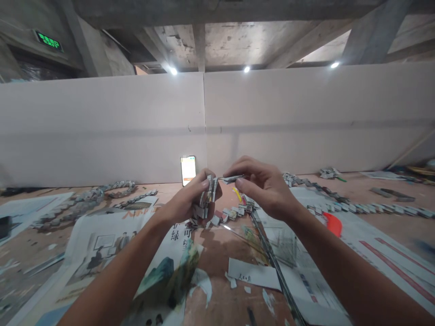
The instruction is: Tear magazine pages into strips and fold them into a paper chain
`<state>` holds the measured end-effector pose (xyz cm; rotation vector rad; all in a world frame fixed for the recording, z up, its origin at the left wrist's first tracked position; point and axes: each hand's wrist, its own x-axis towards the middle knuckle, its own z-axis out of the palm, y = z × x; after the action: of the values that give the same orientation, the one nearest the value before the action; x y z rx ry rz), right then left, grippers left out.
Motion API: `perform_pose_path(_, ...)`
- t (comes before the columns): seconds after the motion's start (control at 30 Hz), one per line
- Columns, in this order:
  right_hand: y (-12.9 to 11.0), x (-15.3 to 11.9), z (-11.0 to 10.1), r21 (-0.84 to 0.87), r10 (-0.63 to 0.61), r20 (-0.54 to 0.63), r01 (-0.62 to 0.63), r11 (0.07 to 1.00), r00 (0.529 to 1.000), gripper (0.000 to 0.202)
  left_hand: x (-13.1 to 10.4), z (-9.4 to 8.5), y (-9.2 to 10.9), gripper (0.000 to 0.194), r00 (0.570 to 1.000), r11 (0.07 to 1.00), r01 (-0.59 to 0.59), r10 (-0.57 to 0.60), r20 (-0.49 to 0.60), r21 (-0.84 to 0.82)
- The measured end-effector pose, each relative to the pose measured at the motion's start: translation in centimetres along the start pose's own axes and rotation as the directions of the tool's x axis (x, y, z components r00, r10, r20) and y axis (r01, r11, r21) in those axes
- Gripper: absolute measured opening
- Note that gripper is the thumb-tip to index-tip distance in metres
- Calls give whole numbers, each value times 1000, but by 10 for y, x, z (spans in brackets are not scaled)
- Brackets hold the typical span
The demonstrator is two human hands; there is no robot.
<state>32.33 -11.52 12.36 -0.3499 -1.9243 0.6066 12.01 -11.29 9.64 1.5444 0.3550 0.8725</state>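
Note:
My left hand [204,194] is closed around the end of a folded newspaper chain [203,201], whose zigzag links hang below the fingers. My right hand [263,181] pinches a narrow folded paper strip [233,179] between thumb and fingers. The strip's left end reaches the links in my left hand; whether it is inside a link I cannot tell. More of the linked paper [234,212] lies on the table beneath both hands, running to the right.
A lit phone [188,170] leans on the white partition [136,136]. Newspaper sheets [102,253] spread over the table. Other paper chains [86,199] lie at left and right. A red object [333,224] sits right of my forearm. A cut paper piece [253,273] and scraps lie in front.

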Motion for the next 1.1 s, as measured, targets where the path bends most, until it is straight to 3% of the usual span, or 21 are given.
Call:
perform_pose_path(0.27, -5, -1, 3, 19, -28, -11, 28, 999, 1000, 21, 1, 7, 3, 12, 1000, 997, -4, 2, -29, -73)
perform_pose_path(0.47, -9, -2, 3, -149, -103, -47, 95, 984, 994, 19, 2, 10, 3, 13, 998, 997, -17, 12, -61, -80)
perform_pose_path(0.57, -13, -2, 4, -327, -227, -54, 197, 924, 972, 20, 2, 10, 3, 13, 999, 997, -22, 18, -47, -70)
perform_pose_path(0.7, -18, -3, 5, -472, -369, 27, 338, 814, 929, 23, 1, 11, 3, 12, 998, 999, -19, 16, -61, -45)
perform_pose_path(0.9, -18, -5, 4, -518, -410, 41, 371, 771, 911, 24, 1, 10, 3, 18, 995, 1000, -7, 5, -96, -19)
perform_pose_path(1.1, -11, -5, -1, -632, -425, 93, 383, 673, 900, 26, 3, 13, 3, 20, 975, 997, -41, 55, -214, 67)
